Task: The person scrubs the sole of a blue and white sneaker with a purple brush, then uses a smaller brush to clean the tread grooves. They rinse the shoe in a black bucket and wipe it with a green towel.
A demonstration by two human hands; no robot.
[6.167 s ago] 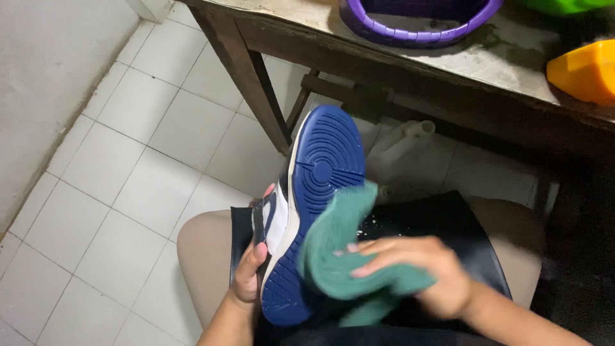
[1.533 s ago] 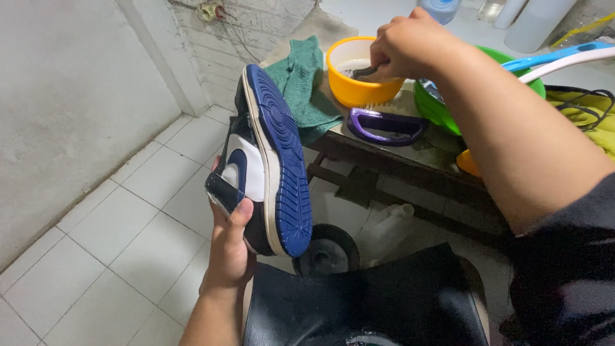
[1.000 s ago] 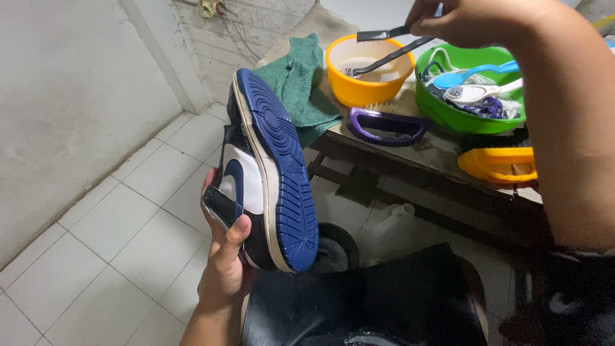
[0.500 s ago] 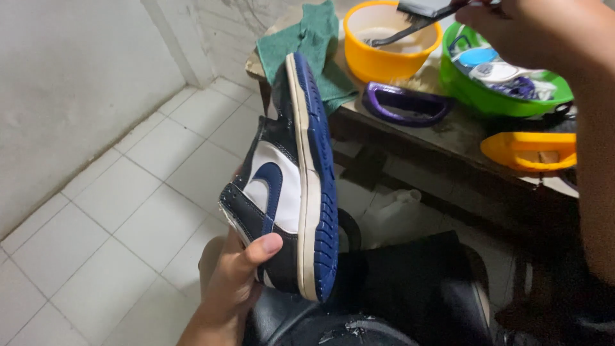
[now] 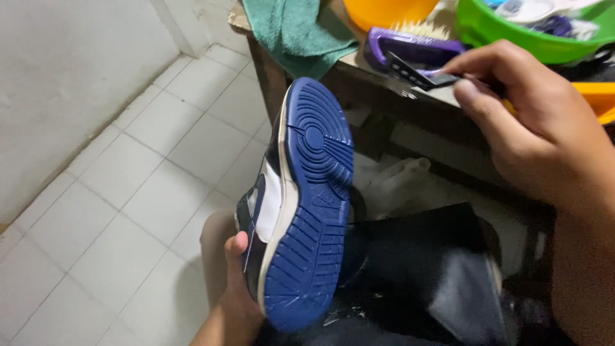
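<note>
My left hand (image 5: 232, 301) grips a blue, white and black sneaker (image 5: 301, 198) by its upper, with the blue ribbed sole turned up towards me over my lap. My right hand (image 5: 532, 122) is closed around a small dark brush (image 5: 416, 72), whose head points left, above and to the right of the shoe's toe. The brush is not touching the sole.
A worn wooden table (image 5: 384, 90) stands ahead with a green towel (image 5: 298, 29), a purple scrub brush (image 5: 413, 48), a yellow bowl (image 5: 384, 9) and a green basin (image 5: 538, 35). An orange container (image 5: 599, 96) sits at the right. White floor tiles (image 5: 128, 192) spread to the left. A black apron (image 5: 416, 275) covers my lap.
My right hand lifted the brush out of the yellow bowl and brought it down towards the shoe. My left hand turned the sneaker sole-up and drew it closer to my lap.
</note>
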